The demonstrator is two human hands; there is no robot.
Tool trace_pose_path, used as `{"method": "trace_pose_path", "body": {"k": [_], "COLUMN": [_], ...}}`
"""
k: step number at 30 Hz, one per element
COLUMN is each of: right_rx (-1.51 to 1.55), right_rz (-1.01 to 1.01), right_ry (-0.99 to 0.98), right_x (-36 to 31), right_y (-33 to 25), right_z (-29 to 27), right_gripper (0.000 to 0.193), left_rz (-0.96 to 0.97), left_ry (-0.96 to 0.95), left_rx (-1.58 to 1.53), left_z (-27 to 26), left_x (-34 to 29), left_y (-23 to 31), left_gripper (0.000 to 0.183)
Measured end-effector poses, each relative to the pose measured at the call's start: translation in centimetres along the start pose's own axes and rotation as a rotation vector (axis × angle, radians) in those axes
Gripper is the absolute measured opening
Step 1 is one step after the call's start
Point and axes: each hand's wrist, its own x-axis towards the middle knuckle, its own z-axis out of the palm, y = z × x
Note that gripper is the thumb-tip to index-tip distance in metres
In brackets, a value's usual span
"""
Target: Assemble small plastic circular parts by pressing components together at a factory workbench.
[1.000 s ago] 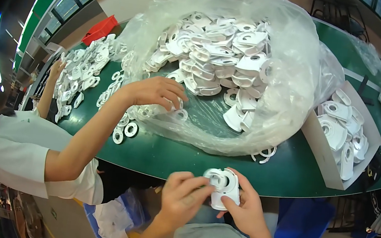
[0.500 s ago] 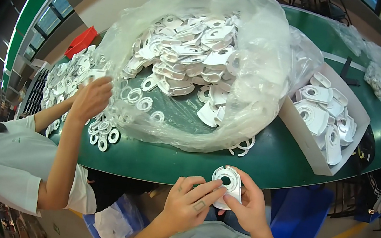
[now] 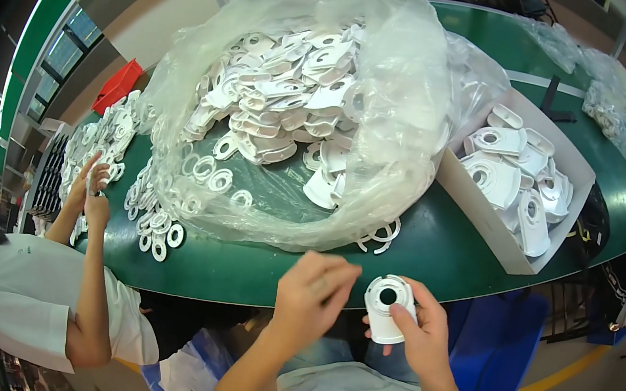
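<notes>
My right hand [image 3: 424, 333] grips a white plastic housing part [image 3: 389, 328] at the near edge of the table, thumb on its face and fingers behind it. The part has a round ringed end with a dark hole and a straight-sided lower end. My left hand [image 3: 312, 298] is raised to the left of the part, apart from it. Its fingers are curled together and slightly blurred; anything between them is hidden. Beyond my hands, an open clear plastic bag [image 3: 414, 158] holds a heap of similar white parts [image 3: 292, 85].
White rings [image 3: 157, 234] lie on the green table [image 3: 254, 275] at left, with C-shaped pieces [image 3: 381, 239] near the bag. A box [image 3: 497, 249] of white parts stands right. A co-worker [image 3: 68, 289] handles something at left. Blue bins [image 3: 493, 365] sit below the table.
My left hand has come off the white part and moved up and left, fingers curling. My right hand keeps hold of it. The co-worker's hands have drawn together at the left.
</notes>
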Motion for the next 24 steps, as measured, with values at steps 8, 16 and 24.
{"method": "trace_pose_path", "body": {"k": [8, 16, 24], "right_rx": [0.011, 0.041, 0.034], "right_rz": [-0.035, -0.016, 0.000], "right_ry": [0.033, 0.025, 0.003], "right_x": [-0.3, 0.0, 0.6], "right_y": [-0.4, -0.5, -0.4], "right_z": [-1.8, -2.0, -1.3], "right_gripper": [0.036, 0.033, 0.032], "left_rz": [-0.121, -0.608, -0.641], "left_ry": [-0.143, 0.133, 0.236], "left_rx": [0.406, -0.373, -0.609], "left_z": [3.7, 1.6, 2.9], "left_x": [4.3, 4.9, 3.6], "left_y": [-1.3, -2.7, -2.8], "left_gripper": [0.010, 0.011, 0.013]}}
